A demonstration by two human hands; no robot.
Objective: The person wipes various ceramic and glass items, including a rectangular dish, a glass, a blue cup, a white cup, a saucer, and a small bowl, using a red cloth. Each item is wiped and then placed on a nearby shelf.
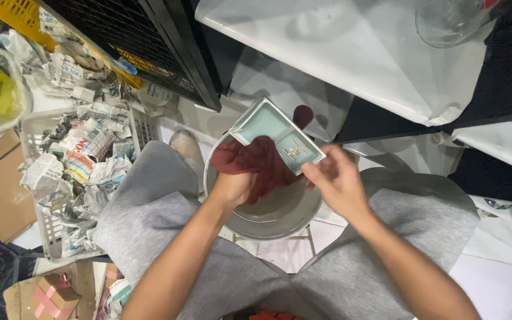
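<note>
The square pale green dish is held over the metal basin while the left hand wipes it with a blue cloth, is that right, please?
Not quite: the cloth is dark red, not blue. The rest holds. In the head view the left hand presses it against the square pale green dish, which the right hand grips at its edge over the metal basin.

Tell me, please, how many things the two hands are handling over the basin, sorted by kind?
Pale green rectangular dish, pinched by the right hand: 1
Dark red cloth, gripped by the left hand: 1
Round grey basin beneath them: 1
Total: 3
</note>
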